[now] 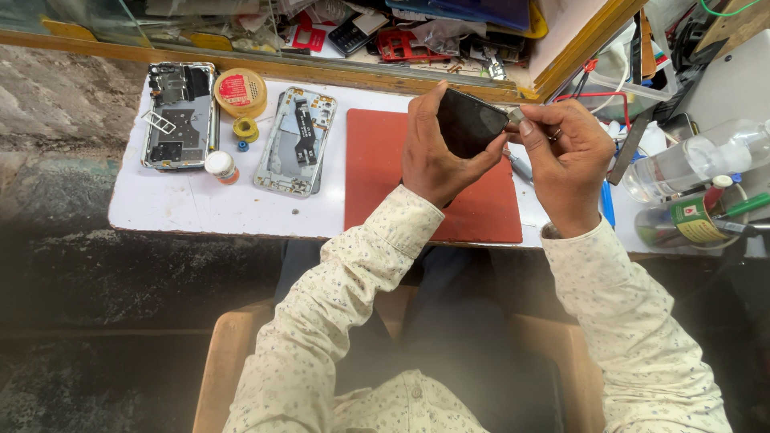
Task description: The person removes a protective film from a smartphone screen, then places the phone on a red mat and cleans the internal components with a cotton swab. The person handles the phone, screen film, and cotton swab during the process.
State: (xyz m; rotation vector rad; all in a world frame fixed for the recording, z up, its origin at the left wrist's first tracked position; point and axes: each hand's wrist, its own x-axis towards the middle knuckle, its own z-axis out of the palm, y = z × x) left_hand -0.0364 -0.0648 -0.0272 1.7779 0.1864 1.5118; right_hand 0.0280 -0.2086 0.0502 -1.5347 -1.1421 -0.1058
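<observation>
Left hand (429, 156) clamps dark phone (472, 122), right hand (565, 152) pinches small metal tool (516, 115) at its edge; panel looks unopened, two stripped phone frames (178, 116) lie far left.

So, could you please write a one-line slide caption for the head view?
Both hands, left and right, hold a dark phone above a red mat.

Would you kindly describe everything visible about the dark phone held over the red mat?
The dark phone is a flat, glossy black slab, tilted above the red mat. The left hand grips its lower edge; the right hand presses a small metal tool at its upper right corner. Its screen looks blank.
</observation>
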